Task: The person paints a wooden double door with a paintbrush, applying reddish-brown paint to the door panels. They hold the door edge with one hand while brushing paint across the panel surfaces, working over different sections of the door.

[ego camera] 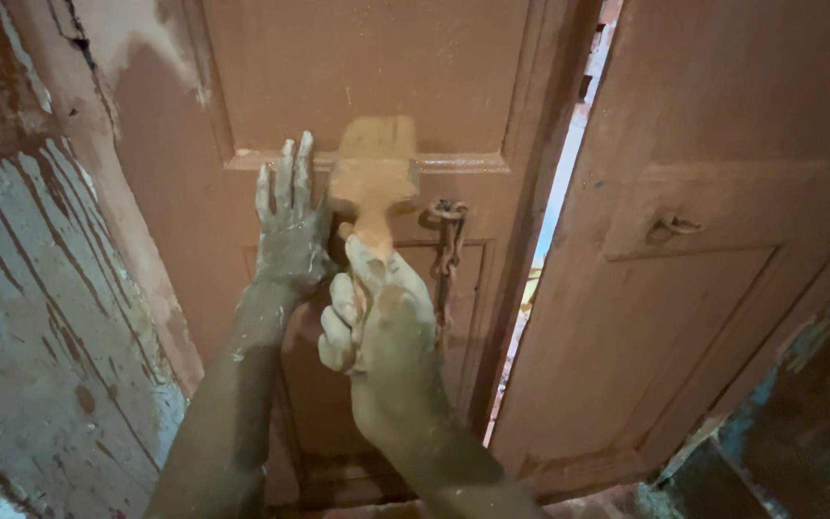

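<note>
Right hand (377, 317) gripping brush (373, 173)

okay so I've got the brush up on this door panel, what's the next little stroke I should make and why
Probably draw the paintbrush sideways along the moulding ledge toward the hanging chain. The right hand holds the bristles flat at that ledge, the left hand braces the door leaf beside it, and the ledge there looks paler than the panel.
</note>
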### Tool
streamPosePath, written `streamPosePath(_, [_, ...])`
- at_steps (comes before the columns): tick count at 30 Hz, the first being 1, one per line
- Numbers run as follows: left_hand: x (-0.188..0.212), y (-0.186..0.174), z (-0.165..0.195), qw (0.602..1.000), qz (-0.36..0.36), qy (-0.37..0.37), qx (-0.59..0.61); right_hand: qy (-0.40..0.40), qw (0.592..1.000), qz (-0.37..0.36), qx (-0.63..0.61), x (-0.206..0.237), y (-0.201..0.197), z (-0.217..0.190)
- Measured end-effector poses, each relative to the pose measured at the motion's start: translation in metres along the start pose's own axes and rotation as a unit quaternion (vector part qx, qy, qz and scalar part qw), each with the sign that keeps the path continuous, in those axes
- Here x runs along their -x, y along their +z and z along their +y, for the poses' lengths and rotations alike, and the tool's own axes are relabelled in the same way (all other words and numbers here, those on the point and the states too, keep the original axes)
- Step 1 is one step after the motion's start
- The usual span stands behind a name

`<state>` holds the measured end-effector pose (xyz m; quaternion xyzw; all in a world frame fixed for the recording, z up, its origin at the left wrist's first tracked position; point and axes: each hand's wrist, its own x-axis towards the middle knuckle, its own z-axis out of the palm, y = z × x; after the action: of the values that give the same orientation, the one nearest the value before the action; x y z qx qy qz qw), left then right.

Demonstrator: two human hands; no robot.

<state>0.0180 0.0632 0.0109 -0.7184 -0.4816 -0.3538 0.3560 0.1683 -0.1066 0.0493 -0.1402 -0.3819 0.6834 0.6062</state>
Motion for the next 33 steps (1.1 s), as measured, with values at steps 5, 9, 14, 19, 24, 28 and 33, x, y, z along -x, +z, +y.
streamPosePath(5, [-0.002,-0.01,0.007,0.99,-0.122,-0.055,-0.037,0.009,0.999,0.003,-0.033,-0.008,-0.009,-0.006])
streamPosePath(9, [-0.005,-0.019,0.009,0.998,-0.034,-0.015,0.05,0.041,0.999,-0.003,-0.028,0.009,-0.023,-0.001])
streamPosePath(14, [-0.004,-0.016,0.008,0.989,-0.111,-0.068,0.07,0.04,0.998,0.012,-0.039,0.0,-0.022,0.007])
streamPosePath(19, [-0.003,-0.013,0.005,0.999,-0.033,-0.005,-0.023,0.044,0.986,0.129,0.094,0.006,-0.033,0.021])
streamPosePath(24, [-0.006,-0.024,0.011,0.99,-0.133,-0.047,-0.024,0.027,0.999,0.034,-0.018,-0.002,-0.076,0.046])
streamPosePath(28, [-0.01,-0.034,0.017,0.985,-0.157,-0.06,-0.027,0.202,0.97,0.089,-0.107,0.021,-0.123,0.081])
streamPosePath(33, [-0.009,-0.032,0.015,0.984,-0.167,-0.065,-0.019,0.202,0.972,0.084,-0.084,0.018,-0.123,0.09])
